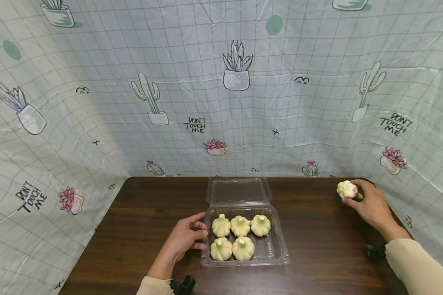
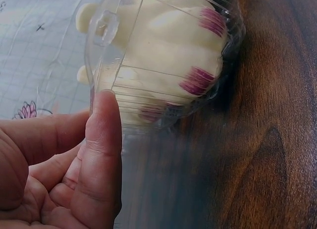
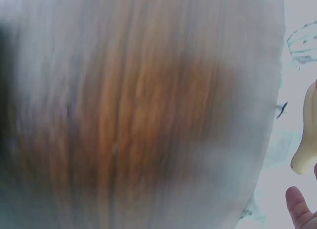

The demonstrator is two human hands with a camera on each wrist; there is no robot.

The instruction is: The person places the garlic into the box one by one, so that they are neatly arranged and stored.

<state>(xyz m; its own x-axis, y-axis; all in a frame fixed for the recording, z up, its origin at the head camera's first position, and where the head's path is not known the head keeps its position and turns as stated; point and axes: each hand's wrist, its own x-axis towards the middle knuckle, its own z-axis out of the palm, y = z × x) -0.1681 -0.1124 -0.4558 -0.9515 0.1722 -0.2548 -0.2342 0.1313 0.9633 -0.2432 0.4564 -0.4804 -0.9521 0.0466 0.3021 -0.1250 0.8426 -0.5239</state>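
Note:
At the right rear of the table, my right hand (image 1: 371,205) pinches a garlic bulb (image 1: 347,189) between thumb and fingers. Only the bulb's pale stem (image 3: 306,135) and a fingertip (image 3: 297,204) show at the edge of the right wrist view. My left hand (image 1: 184,235) holds the left rim of a clear plastic clamshell box (image 1: 284,260), fingertips right at its edge in the left wrist view. Several garlic bulbs (image 1: 242,248) stand stem up in the box, three in the back row and two in front. Purple streaks mark the bulbs (image 2: 171,50) seen through the wall.
The box's lid (image 1: 239,191) lies folded back towards the rear of the dark wood table (image 1: 151,205). A hanging sheet (image 1: 192,82) with plant drawings surrounds the table at the back and sides.

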